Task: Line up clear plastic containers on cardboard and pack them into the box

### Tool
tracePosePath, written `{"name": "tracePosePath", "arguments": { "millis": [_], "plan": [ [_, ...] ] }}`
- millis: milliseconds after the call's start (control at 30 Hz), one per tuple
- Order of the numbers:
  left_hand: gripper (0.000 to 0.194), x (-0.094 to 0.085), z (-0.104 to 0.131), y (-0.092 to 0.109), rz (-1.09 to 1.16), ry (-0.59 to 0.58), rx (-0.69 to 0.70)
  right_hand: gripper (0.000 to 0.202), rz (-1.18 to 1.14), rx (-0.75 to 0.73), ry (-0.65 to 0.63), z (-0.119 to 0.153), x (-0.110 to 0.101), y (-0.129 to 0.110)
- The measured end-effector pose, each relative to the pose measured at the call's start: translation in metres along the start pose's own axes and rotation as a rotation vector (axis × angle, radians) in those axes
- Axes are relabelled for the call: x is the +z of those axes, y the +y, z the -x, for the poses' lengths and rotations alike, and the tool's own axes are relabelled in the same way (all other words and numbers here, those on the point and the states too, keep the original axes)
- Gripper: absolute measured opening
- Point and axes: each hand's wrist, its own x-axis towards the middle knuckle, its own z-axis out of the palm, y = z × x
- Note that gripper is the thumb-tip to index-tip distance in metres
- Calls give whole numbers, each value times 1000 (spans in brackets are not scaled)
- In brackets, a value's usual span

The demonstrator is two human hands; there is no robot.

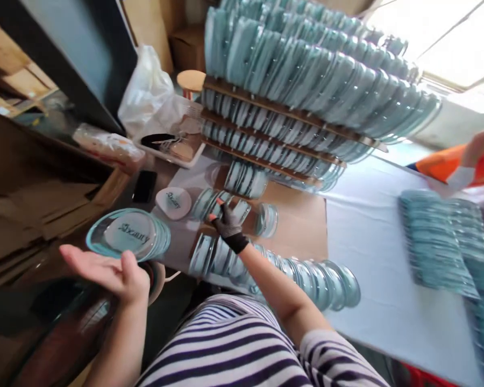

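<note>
My left hand (107, 271) is bare, palm up with its fingers stretched out, just in front of a stack of clear round discs (99, 234) whose top bears a white label reading "beauty". Nothing rests on the palm. My right hand (228, 219), in a dark fingerless glove, reaches over a short row of glass discs (204, 204) standing on edge on the brown cardboard. Its fingertips are at these discs; a grip on one cannot be made out. Left of that row lies a white labelled pad (173, 202).
A curved row of discs (298, 274) lines the near table edge. Tall racks of discs (306, 80) stand behind. A black phone (144, 186) and a white basket (181, 156) are at left. Another person's arm (478, 150) shows at right, near more stacks (431, 236).
</note>
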Motion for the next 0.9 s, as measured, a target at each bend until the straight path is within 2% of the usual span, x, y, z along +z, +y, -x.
{"name": "tracePosePath", "arguments": {
  "millis": [67,133,167,267,333,400,467,533,633,700,833,900],
  "plan": [
    [77,40,2,18,23,-231,122,73,126,70,197,-4,-58,42],
    [73,94,10,28,-30,-532,116,83,213,205,357,-3,-103,87],
    [70,124,14,28,-90,-661,88,87,205,282,378,-1,-117,107],
    [66,201,23,9,-357,-917,-40,97,-7,476,299,7,-133,153],
    [64,233,24,-12,-469,-1036,-98,100,-159,535,280,12,-131,169],
    [59,246,24,-31,-487,-1127,-120,99,-262,561,311,16,-132,178],
    [57,247,24,-44,-483,-1175,-139,95,-354,584,339,19,-140,184],
    [59,243,25,-49,-507,-1175,-171,89,-435,599,341,21,-151,190],
    [61,238,27,-45,-542,-1167,-201,82,-482,609,321,21,-160,192],
    [61,238,29,-40,-542,-1171,-197,79,-426,592,291,20,-152,184],
    [59,240,31,-37,-532,-1151,-177,82,-138,508,125,20,-111,152],
    [58,240,32,-40,-523,-1145,-173,82,-50,452,52,17,-97,139]
  ]
}}
